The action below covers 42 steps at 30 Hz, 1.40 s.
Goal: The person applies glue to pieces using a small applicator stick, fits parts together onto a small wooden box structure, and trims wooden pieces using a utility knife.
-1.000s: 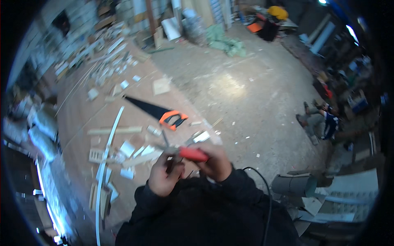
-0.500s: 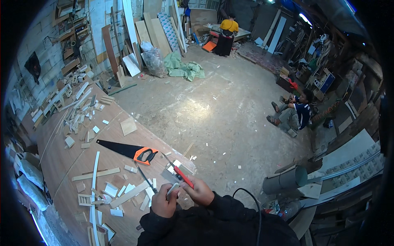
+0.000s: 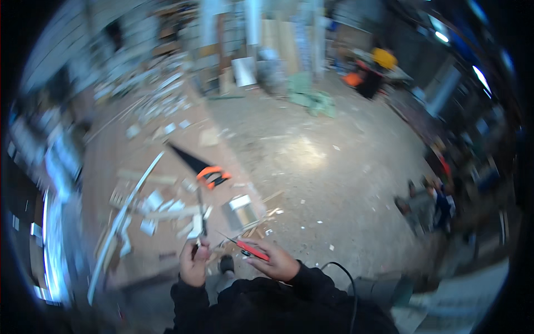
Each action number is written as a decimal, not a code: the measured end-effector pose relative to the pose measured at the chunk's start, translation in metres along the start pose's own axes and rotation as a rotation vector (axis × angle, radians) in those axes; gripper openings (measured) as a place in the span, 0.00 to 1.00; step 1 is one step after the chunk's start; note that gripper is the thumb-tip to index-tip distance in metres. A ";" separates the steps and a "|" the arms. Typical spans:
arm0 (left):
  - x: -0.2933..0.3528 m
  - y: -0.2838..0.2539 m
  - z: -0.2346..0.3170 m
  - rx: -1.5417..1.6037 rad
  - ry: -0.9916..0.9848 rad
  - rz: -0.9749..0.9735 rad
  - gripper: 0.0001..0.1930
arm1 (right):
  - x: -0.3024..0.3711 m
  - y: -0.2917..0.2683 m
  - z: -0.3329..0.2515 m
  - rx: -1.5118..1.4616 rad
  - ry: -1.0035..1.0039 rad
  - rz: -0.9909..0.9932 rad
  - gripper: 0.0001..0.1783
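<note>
My left hand (image 3: pixel 193 266) is closed around the lower end of a thin dark rod-like tool (image 3: pixel 203 218), which points up over the table. Blur hides whether anything else is in those fingers. My right hand (image 3: pixel 278 263) grips a red-handled cutter (image 3: pixel 253 250); its thin blade points up and left, toward the left hand. The two hands are apart. Beyond them a handsaw (image 3: pixel 197 163) with a black blade and an orange handle lies on the wooden table (image 3: pixel 103 183). White offcuts (image 3: pixel 154 200) and a long pale strip (image 3: pixel 125 220) lie left of it.
A small box-like wood piece (image 3: pixel 242 211) sits at the table's right corner. Further scraps cover its far end. A person in yellow (image 3: pixel 384 58) stands at the back; another (image 3: pixel 442 206) sits at the right. A cylindrical bin (image 3: pixel 384 292) and dark cable (image 3: pixel 347 273) are near my right side.
The view has swung left, so the scene sits further right. My hands have moved apart. The small pale piece earlier between the left fingers no longer shows clearly; the cutter stays in my right hand.
</note>
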State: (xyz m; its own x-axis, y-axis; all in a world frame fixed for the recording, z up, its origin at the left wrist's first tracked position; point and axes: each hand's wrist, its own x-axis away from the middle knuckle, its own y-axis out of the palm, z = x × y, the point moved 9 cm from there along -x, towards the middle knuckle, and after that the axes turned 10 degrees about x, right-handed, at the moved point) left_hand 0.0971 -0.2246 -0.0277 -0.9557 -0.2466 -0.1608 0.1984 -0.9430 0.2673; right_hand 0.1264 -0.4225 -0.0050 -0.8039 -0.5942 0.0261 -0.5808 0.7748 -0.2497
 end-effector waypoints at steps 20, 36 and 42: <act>0.239 -0.034 0.098 -0.290 0.226 0.570 0.20 | 0.066 0.114 -0.041 0.065 -0.375 -0.433 0.34; 0.292 -0.100 0.152 -0.432 0.387 0.625 0.19 | 0.080 0.224 -0.160 0.465 -0.908 -0.564 0.28; 0.285 -0.118 0.166 -0.491 0.468 0.528 0.20 | 0.070 0.239 -0.168 0.516 -0.906 -0.553 0.26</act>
State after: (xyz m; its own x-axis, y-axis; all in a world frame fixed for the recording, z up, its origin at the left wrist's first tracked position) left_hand -0.2344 -0.1462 0.0523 -0.5448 -0.6457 -0.5350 0.7669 -0.6417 -0.0064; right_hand -0.0903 -0.2427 0.0999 0.0454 -0.9191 -0.3914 -0.5340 0.3088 -0.7870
